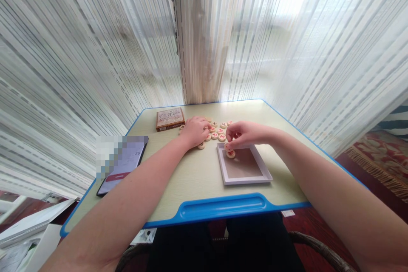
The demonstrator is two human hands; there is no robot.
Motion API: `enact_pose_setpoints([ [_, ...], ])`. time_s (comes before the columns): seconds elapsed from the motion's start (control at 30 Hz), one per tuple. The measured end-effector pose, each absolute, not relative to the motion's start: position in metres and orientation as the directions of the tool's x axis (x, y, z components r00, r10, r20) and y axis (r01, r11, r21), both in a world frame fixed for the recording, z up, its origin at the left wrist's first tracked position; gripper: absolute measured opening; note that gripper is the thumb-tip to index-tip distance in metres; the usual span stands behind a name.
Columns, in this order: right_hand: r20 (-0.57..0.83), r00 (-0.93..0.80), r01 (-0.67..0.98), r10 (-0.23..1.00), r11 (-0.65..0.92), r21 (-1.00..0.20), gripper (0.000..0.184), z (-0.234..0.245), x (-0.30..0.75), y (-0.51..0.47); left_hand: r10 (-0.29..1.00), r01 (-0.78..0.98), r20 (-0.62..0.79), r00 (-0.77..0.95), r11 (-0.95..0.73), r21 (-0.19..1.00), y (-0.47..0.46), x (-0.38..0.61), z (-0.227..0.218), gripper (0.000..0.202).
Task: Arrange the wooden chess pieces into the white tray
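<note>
Round wooden Chinese chess pieces (220, 131) with red characters lie in a loose group mid-table. My left hand (195, 131) rests palm down over the left side of this group, fingers loosely bent and apart, hiding some pieces. To its right, my right hand (240, 132) is closed in a pinch on a Chinese chess piece (227, 146) above the far left corner of a shallow white box tray (245, 182). Just below the pinched piece, another piece with a red character (231, 154) lies in the tray.
An illustrated brown box (170, 119) stands at the back left of the pale table (191, 178). A tablet or phone (124, 165) lies at the left edge, near my left forearm. A blue pen groove (223, 207) runs along the front edge. Striped curtains hang behind.
</note>
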State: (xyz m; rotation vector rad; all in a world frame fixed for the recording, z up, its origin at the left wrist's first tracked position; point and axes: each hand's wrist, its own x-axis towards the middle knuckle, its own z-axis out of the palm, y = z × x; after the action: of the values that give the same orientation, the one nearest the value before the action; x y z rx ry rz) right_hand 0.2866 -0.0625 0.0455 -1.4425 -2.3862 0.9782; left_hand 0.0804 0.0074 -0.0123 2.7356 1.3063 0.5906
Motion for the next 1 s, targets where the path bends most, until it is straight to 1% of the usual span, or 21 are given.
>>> enact_pose_setpoints([
  [0.07, -0.184, -0.510, 0.754, 0.840, 0.334, -0.566, 0.030, 0.043, 0.282, -0.064, 0.753, 0.736, 0.320, 0.575, -0.647, 0.199, 0.008, 0.080, -0.013, 0.029],
  [0.13, -0.174, -0.516, 0.764, 0.839, 0.359, -0.536, 0.029, 0.043, 0.278, -0.065, 0.748, 0.734, 0.321, 0.581, -0.652, 0.191, 0.008, 0.080, -0.013, 0.029],
  [0.33, -0.146, -0.530, 0.754, 0.835, 0.385, -0.533, 0.023, 0.041, 0.271, -0.069, 0.750, 0.729, 0.322, 0.578, -0.652, 0.209, 0.006, 0.081, -0.012, 0.028],
  [0.4, -0.112, -0.550, 0.744, 0.828, 0.425, -0.515, 0.020, 0.038, 0.271, -0.067, 0.749, 0.728, 0.320, 0.580, -0.653, 0.209, 0.006, 0.081, -0.012, 0.028],
  [0.53, -0.016, -0.568, 0.757, 0.823, 0.516, -0.401, 0.017, 0.034, 0.272, -0.063, 0.741, 0.722, 0.310, 0.595, -0.663, 0.198, 0.006, 0.080, -0.011, 0.028],
  [0.6, -0.027, -0.572, 0.763, 0.820, 0.520, -0.384, 0.020, 0.034, 0.274, -0.063, 0.737, 0.719, 0.309, 0.601, -0.667, 0.194, 0.006, 0.080, -0.011, 0.029],
  [0.73, -0.113, -0.557, 0.778, 0.823, 0.468, -0.420, 0.028, 0.040, 0.276, -0.067, 0.739, 0.722, 0.325, 0.591, -0.663, 0.195, 0.006, 0.081, -0.011, 0.028],
  [0.87, -0.120, -0.539, 0.800, 0.834, 0.462, -0.382, 0.029, 0.042, 0.275, -0.071, 0.741, 0.736, 0.381, 0.553, -0.649, 0.193, 0.005, 0.080, -0.008, 0.029],
  [0.93, -0.117, -0.542, 0.802, 0.832, 0.471, -0.367, 0.029, 0.041, 0.275, -0.072, 0.707, 0.714, 0.418, 0.570, -0.678, 0.174, 0.003, 0.079, -0.006, 0.026],
  [1.0, -0.120, -0.545, 0.803, 0.830, 0.475, -0.359, 0.029, 0.040, 0.274, -0.072, 0.647, 0.660, 0.441, 0.622, -0.736, 0.151, 0.001, 0.078, -0.003, 0.023],
])
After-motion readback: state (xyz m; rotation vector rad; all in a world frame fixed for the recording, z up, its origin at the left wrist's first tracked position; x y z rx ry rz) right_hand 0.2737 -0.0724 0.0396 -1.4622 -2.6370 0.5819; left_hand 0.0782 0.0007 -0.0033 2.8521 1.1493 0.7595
